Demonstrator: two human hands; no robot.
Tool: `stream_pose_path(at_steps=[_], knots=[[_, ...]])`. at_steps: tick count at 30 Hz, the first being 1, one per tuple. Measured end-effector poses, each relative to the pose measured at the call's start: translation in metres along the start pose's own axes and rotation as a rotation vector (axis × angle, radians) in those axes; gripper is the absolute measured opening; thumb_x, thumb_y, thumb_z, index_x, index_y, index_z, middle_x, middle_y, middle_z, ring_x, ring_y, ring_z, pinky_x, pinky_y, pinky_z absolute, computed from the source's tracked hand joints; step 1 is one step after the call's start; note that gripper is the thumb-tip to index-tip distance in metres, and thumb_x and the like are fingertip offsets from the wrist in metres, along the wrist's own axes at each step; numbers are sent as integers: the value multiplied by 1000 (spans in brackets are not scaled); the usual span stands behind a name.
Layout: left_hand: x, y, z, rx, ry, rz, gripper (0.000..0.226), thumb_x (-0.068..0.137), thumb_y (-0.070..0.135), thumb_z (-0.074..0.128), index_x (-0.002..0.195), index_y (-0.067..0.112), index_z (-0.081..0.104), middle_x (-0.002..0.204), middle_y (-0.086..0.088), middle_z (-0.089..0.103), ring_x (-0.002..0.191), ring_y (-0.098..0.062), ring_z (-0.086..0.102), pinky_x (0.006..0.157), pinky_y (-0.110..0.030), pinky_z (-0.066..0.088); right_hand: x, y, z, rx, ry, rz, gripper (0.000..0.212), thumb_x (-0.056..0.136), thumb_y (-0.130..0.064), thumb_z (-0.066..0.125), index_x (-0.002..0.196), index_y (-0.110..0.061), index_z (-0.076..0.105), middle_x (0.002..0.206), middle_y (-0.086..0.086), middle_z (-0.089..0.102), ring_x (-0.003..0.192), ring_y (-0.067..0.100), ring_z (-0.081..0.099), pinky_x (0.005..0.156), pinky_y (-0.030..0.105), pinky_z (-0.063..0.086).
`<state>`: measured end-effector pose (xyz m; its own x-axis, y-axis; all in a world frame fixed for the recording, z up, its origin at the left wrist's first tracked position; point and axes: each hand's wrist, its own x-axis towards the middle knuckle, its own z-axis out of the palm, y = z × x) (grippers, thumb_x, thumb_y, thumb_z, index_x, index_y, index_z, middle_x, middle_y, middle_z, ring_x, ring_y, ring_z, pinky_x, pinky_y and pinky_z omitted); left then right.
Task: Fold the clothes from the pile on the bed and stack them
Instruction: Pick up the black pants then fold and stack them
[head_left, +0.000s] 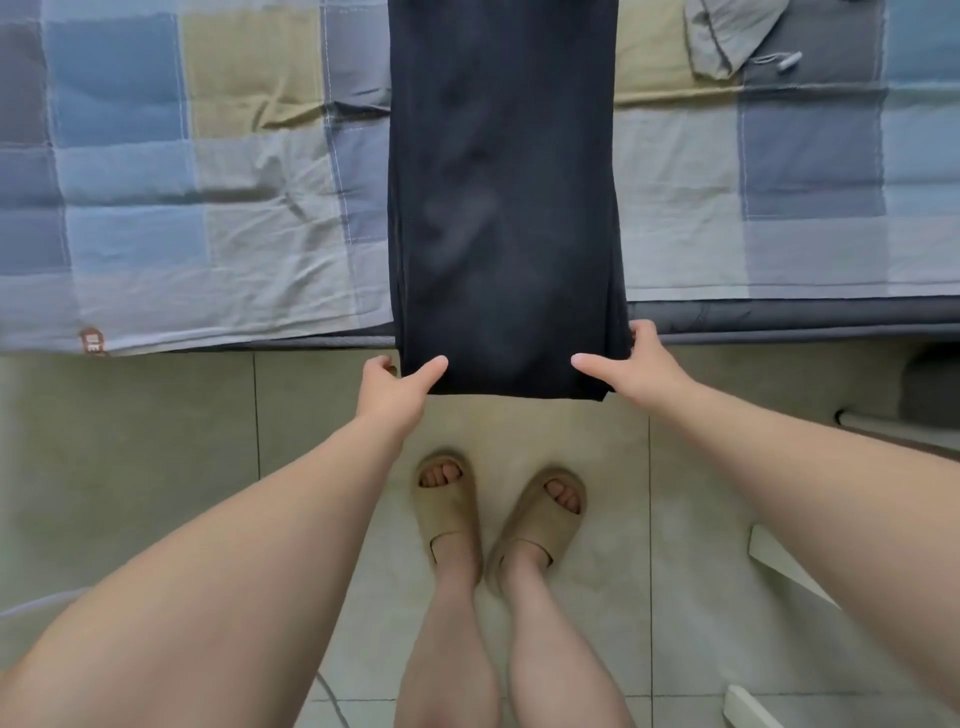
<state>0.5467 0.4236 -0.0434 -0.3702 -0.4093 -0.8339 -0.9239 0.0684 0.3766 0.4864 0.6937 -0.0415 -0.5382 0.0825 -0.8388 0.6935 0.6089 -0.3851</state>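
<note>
Each hand pinches a near corner of the black trousers (504, 208): the left hand (395, 384) and right hand (639, 369) both have the thumb flat on top and the fingers tucked beneath the cloth. The trousers form a long, smooth, matte strip across the bed's creased patchwork quilt (208, 208), their held end past its edge. A crumpled grey garment (722, 36) lies farther back.

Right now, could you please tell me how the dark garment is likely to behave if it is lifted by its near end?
Probably floppy: the dark garment lies flat and limp along the bed, so it would likely sag between the left hand and right hand. It seems light, since pinching fingers alone hold its overhanging end.
</note>
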Motion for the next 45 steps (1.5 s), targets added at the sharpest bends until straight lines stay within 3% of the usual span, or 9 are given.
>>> stream_pose_path(at_steps=[2, 5, 9, 15, 21, 28, 34, 40, 45], knots=[[10, -4, 3, -67, -31, 48, 81, 84, 39, 80, 148, 10, 40, 140, -1, 57, 118, -14, 59, 94, -26, 43, 4, 2, 9, 82, 39, -29, 69, 85, -37, 78, 135, -17, 35, 106, -12, 57, 88, 7, 60, 69, 26, 50], [14, -4, 4, -63, -49, 106, 52, 88, 35, 77, 130, 12, 57, 116, 5, 67, 90, -3, 63, 74, -22, 46, 6, 5, 15, 145, 120, -66, 59, 84, -31, 80, 128, -14, 44, 111, -5, 58, 97, 15, 61, 74, 30, 51], [4, -10, -4, -94, -43, 90, 20, 90, 37, 73, 96, 19, 68, 94, 6, 69, 90, -15, 64, 85, -34, 51, -7, 14, 18, 311, 85, -25, 33, 87, -17, 76, 115, -11, 60, 110, 2, 66, 96, 21, 67, 71, 35, 59], [-76, -18, -24, -169, -146, -27, 21, 90, 36, 74, 100, 19, 68, 111, -4, 73, 107, -23, 68, 85, -33, 54, -82, 31, 14, 441, 74, 84, 13, 92, -9, 71, 103, -8, 65, 106, 13, 68, 93, 28, 67, 65, 31, 56], [-184, -26, -56, -160, -190, -243, 24, 92, 29, 73, 102, 10, 63, 93, -4, 70, 75, -17, 65, 52, -22, 53, -194, 56, -8, 464, 30, 267, 21, 93, -11, 70, 113, -5, 66, 101, 10, 69, 78, 20, 65, 60, 27, 54], [-228, 22, -83, -305, -221, -305, 41, 91, 41, 71, 123, 18, 60, 110, -5, 70, 99, -21, 68, 86, -34, 54, -239, 2, -57, 583, 58, 258, 20, 93, -17, 72, 109, -9, 63, 102, 9, 69, 78, 21, 66, 65, 29, 56], [-185, 116, -88, -523, -255, -324, 23, 97, 36, 61, 117, 23, 59, 84, -1, 63, 79, -15, 63, 75, -31, 49, -192, -104, -93, 738, 113, 219, 29, 94, -19, 70, 119, -9, 57, 109, 10, 68, 75, 18, 69, 59, 30, 58], [-107, 209, -91, -640, -253, -362, 21, 96, 35, 62, 105, 17, 59, 85, -2, 62, 86, -16, 64, 87, -34, 48, -114, -206, -110, 840, 145, 256, 12, 99, -16, 62, 91, -14, 54, 90, 6, 61, 74, 15, 63, 65, 29, 56], [-36, 251, -71, -501, -301, -228, 39, 101, 44, 53, 129, 18, 59, 119, -2, 69, 112, -20, 64, 92, -35, 47, -37, -243, -107, 841, 162, 253, 6, 100, -17, 61, 102, -12, 59, 109, 6, 68, 96, 17, 68, 75, 31, 57]])
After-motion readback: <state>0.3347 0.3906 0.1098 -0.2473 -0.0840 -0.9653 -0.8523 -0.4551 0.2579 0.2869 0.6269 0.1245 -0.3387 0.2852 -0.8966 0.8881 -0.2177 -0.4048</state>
